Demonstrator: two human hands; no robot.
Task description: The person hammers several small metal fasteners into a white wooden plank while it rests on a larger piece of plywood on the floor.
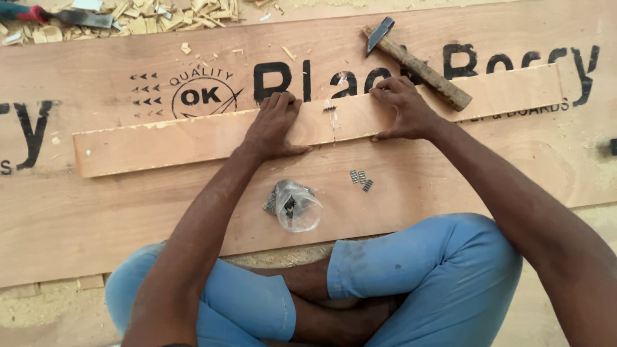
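Two strip ends meet at a butt joint [333, 125] on a large plywood sheet [450, 186] on the floor; the left hand [273, 125] presses flat on the left strip [160, 141], the right hand [402, 106] spreads on the right strip [514, 90], fingers splayed, neither gripping anything. Judged step: aligning and holding the joint, where a staple strip [330, 108] sits; the next move likely calls for freeing one hand for the hammer [418, 64] without letting the ends shift. Outward: loose staples [360, 179], a plastic bag [294, 204], wood chips [173, 16], sawdust floor.
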